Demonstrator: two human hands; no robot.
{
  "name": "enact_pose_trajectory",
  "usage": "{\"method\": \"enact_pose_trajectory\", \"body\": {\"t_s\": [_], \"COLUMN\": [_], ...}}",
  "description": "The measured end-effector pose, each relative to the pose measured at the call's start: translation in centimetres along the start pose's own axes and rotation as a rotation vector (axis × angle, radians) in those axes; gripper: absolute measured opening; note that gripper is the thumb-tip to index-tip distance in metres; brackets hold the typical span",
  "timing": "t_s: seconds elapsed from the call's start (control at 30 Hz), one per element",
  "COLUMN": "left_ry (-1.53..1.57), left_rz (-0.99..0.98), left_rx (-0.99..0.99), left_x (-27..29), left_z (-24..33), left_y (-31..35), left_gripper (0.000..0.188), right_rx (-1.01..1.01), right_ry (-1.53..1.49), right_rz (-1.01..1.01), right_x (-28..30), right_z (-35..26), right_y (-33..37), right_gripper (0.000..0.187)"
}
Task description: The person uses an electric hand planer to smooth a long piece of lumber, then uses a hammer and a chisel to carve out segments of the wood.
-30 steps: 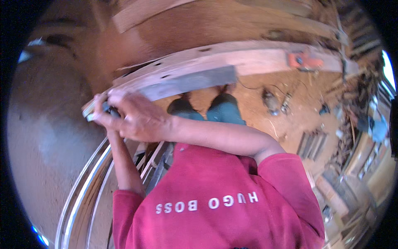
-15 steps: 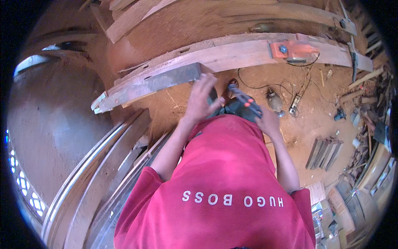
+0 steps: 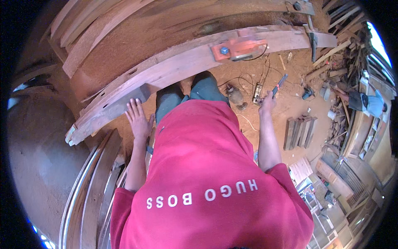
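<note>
My left hand [image 3: 140,121] is open, fingers spread. It is beside a grey wooden block [image 3: 132,97] that lies along the near side of a long pale timber beam [image 3: 182,68]; whether the fingertips touch the block I cannot tell. My right hand [image 3: 268,103] is out to the right, closed round a slim dark blue hand tool [image 3: 280,84] with orange-red marks, whose far end points up and away. Its exact kind does not show clearly. An orange electric planer [image 3: 244,50] rests on the beam, in front of my legs.
Right of my legs are a power strip [image 3: 258,92], loose cables and a brown jug-like container [image 3: 236,98]. Farther right lie stacked short wood pieces [image 3: 299,133] and scrap timber [image 3: 344,62]. Another person [image 3: 369,103] is at the far right. Long boards [image 3: 97,178] stand at left.
My right hand has swung the dark blue tool from in front of my body out to the right. My left hand stays open near the block. The whole view has shifted rightward.
</note>
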State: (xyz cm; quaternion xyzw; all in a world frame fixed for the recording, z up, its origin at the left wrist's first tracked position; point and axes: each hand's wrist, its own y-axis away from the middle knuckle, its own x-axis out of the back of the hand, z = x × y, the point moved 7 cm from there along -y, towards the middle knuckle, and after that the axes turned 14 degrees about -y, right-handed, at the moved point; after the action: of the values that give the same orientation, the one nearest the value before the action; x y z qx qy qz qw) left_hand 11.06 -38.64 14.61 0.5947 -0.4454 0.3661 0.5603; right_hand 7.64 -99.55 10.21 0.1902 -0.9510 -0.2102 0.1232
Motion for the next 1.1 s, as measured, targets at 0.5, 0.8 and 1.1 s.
{"method": "enact_pose_trajectory", "body": {"t_s": [0.5,0.8,1.1], "left_ry": [0.55,0.86,0.464], "left_rz": [0.026,0.087,0.371], "left_rx": [0.505,0.772,1.094], "left_x": [-1.5,-2.5,-0.8], "left_z": [13.8,19.0,1.9], "left_y": [2.8,4.1,1.7], "left_gripper": [0.058,0.052,0.066], "right_rx": [0.666,0.788,1.233], "right_ry": [0.948,1.315,1.199], "right_rz": [-0.31,-0.655,-1.38], "right_x": [-13.7,-19.5,-29.2], "right_z": [-9.4,-9.0,-16.1], "right_y": [-31.1,-38.5,-7.2], "right_gripper": [0.056,0.067,0.081]}}
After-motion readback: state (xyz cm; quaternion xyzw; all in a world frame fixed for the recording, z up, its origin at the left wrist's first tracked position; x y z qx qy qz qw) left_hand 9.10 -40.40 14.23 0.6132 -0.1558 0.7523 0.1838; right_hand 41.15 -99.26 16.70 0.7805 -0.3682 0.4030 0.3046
